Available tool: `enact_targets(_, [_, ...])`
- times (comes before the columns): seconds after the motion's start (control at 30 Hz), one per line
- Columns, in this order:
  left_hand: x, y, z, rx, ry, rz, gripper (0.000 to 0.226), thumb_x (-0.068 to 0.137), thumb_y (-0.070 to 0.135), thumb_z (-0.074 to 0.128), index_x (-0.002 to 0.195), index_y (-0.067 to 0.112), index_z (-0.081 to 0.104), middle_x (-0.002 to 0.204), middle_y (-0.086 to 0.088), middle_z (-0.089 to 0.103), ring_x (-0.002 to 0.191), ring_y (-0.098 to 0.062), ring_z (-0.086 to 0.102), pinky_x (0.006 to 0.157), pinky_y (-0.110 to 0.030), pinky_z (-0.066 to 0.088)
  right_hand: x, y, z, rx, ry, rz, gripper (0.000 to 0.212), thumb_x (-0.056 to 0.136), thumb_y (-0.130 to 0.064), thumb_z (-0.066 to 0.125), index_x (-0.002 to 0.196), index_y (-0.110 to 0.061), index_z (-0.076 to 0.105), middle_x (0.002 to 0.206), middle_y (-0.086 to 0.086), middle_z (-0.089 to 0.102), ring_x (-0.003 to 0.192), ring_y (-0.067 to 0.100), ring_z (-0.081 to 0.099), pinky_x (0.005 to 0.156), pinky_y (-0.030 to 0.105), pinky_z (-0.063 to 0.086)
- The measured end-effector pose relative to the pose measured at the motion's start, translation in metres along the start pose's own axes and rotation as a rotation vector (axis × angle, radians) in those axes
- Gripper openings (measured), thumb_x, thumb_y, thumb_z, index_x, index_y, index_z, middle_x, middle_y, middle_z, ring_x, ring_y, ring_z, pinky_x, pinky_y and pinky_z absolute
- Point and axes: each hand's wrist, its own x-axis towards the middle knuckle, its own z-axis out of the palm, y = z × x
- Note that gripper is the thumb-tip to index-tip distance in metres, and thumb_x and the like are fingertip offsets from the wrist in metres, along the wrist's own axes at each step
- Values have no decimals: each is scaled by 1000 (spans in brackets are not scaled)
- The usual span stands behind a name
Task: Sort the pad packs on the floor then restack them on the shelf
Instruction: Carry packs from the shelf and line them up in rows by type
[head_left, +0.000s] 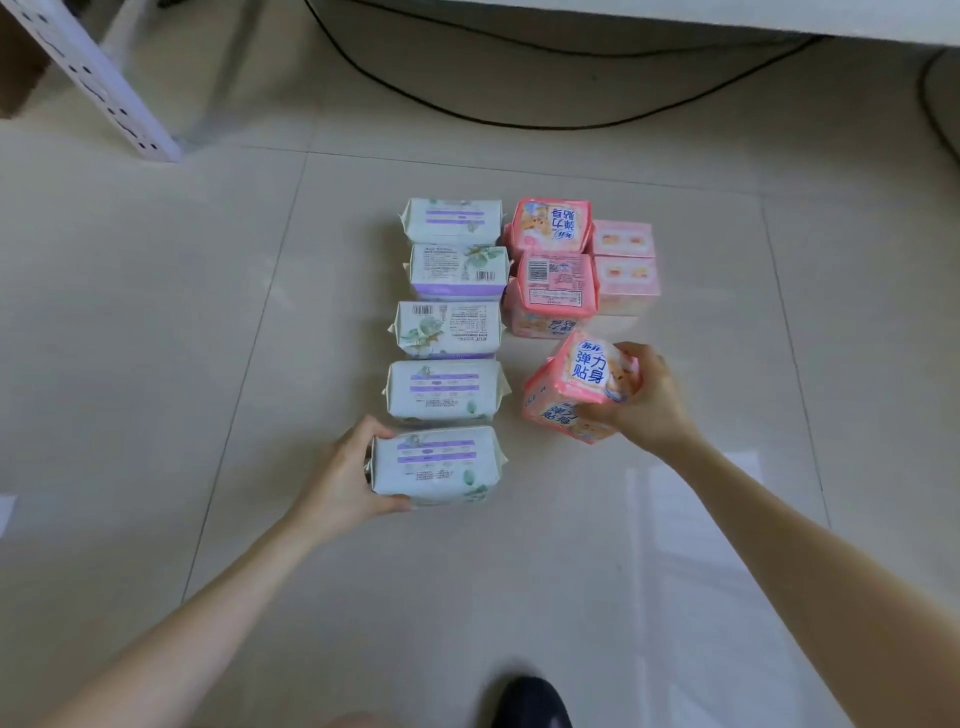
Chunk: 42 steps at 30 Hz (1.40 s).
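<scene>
My left grip (343, 475) curls round the left end of the nearest white-and-purple pad pack (439, 465). It lies on the tiled floor (156, 312), at the near end of a column, with four more white packs (447, 332) beyond it. My right grip (641, 402) clasps a pink pad pack (576, 387), tilted, just nearer me than two other pink packs (553, 291) lined up beside the white column; two pale pink boxes (626, 280) sit to their right.

Five white-and-lilac packs (451, 332), pink packs (553, 270), beige floor tiles (156, 312).
</scene>
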Motion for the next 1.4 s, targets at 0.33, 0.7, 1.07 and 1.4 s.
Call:
enact_targets(0.33, [17,-36,28,-218,85,3,79,56,6,92,117,30,47,116,22,59,102,-5,62,78,-28,56,31,22,30,20,-26,-63,102,52,-15,94,136,-16,35,111,-9,53,95,11,57,73,17,43])
enact_targets(0.7, [13,-35,34,-224,66,-77,54,65,11,88,108,28,62,100,18,71,92,-3,68,74,-12,51,58,4,41,79,-33,-64,121,57,-15,92,150,-14,14,116,-13,50,103,7,56,85,26,47])
enact_targets(1.07, [8,-39,37,-169,78,-87,48,69,17,86,109,27,62,104,14,71,99,-3,66,83,-21,53,63,9,45,38,-18,-84,113,54,-23,93,144,-25,24,115,-16,56,100,6,61,84,26,51])
enact_targets(1.4, [-7,-32,27,233,97,-57,77,74,35,80,139,29,40,130,10,55,119,-15,53,91,-36,46,31,-3,38,-191,11,-99,108,57,-57,73,147,-25,23,145,0,41,131,22,41,100,52,45])
